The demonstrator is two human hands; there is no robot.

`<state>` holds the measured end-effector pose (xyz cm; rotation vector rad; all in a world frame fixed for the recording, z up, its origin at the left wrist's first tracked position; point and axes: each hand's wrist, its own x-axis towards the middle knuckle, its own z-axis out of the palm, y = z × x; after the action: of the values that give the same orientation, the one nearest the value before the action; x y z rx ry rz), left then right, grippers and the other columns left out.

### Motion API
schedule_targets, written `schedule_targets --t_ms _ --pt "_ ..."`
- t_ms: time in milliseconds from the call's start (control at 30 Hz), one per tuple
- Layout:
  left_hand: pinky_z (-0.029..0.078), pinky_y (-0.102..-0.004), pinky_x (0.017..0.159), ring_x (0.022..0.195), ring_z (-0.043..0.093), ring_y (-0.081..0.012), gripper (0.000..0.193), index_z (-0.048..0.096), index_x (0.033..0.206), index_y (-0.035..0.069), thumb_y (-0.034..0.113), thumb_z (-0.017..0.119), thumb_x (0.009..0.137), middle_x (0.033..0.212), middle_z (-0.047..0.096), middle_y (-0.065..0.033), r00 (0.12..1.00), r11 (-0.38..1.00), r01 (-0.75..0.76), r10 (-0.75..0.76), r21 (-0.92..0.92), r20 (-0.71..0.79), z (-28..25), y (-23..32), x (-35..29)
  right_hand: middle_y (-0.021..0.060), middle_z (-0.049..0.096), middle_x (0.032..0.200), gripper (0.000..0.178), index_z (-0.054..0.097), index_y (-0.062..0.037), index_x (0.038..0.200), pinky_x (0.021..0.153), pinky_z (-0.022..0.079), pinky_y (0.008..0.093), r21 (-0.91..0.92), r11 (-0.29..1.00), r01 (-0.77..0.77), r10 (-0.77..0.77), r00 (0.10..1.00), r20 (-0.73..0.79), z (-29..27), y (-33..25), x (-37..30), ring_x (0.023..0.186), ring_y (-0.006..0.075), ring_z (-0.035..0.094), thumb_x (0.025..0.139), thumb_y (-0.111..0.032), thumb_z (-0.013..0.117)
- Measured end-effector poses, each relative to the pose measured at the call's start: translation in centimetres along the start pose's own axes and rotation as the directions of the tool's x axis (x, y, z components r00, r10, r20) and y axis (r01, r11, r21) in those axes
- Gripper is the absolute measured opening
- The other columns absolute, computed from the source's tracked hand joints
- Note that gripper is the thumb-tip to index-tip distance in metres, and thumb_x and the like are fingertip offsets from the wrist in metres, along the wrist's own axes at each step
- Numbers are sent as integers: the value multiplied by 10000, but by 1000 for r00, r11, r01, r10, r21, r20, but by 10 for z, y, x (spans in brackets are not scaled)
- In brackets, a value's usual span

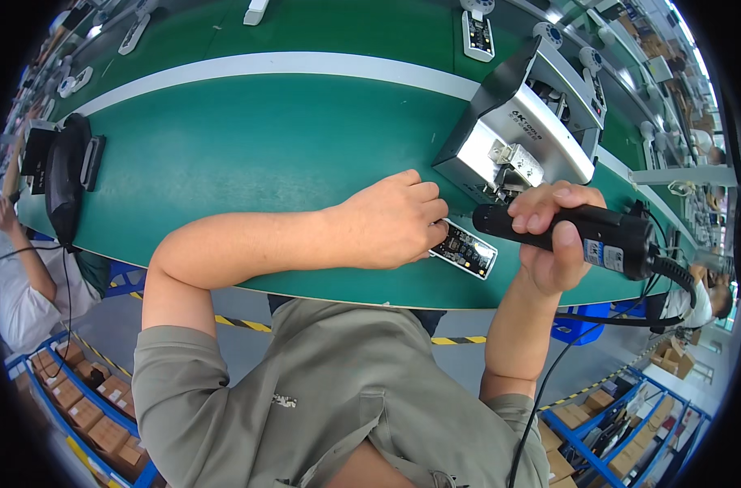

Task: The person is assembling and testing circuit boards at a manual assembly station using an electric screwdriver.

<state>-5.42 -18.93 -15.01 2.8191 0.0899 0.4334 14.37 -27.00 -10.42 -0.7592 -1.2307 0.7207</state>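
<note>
I have the device (468,250) on the green bench (248,146), at 3 o'clock from the middle of my view, white shell down and its dark circuit board facing up. My left hand (399,218) comes in from 9 o'clock and grasps the device's near end with bent fingers, though the fingertips are partly hidden from me. My right hand (553,232) is wrapped firmly around a black corded driver (614,232), its nose at about 1 o'clock of the device; I cannot tell whether the bit touches the board. As I judge it, the work is partway: the board sits in its shell, but no cover closes it, and I cannot make out which screws, if any, are in. So fastening and closing up look to be what is left. At 1 o'clock beyond the device stands a silver and black machine (561,142), and at 12 o'clock, past the white strip (305,63), another unit (478,37) lies board-up. As for writing, the machine's silver panel carries bold dark lettering over a smaller line, while the driver's pale label (603,255) has print too small for me to read
</note>
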Motion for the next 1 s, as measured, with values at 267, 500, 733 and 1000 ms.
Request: schedule_targets --t_ms 267,500,733,1000 --pt "394 -325 796 857 511 -210 256 629 928 75 253 688 754 1005 588 -62 989 982 58 -81 -178 -122 -5 5 4 48 583 711 340 517 -52 1085 638 485 298 175 979 100 -109 993 43 6 -36 6 613 161 581 831 -249 628" --pt "389 -314 792 793 516 -185 180 606 889 84 203 695 787 921 577 -34 946 940 13 -122 -340 -301 -8 7 7 25 596 765 364 484 -101 1108 667 479 292 186 973 139 -167 975 144 16 -56 2 616 152 587 856 -318 629" --pt "385 -310 757 740 484 -184 127 564 821 100 185 657 808 813 510 -27 920 990 -49 -8 -136 -393 -4 5 9 6 593 752 339 483 -118 1077 657 472 281 162 977 140 -160 981 113 25 -64 -1 613 133 585 851 -321 632" --pt "374 -319 733 716 455 -191 189 539 752 107 260 646 781 755 482 -34 887 999 -49 50 15 -460 -1 4 6 -11 579 728 349 480 -123 1050 634 456 262 124 985 117 -130 986 104 30 -64 -1 594 110 571 835 -344 642"
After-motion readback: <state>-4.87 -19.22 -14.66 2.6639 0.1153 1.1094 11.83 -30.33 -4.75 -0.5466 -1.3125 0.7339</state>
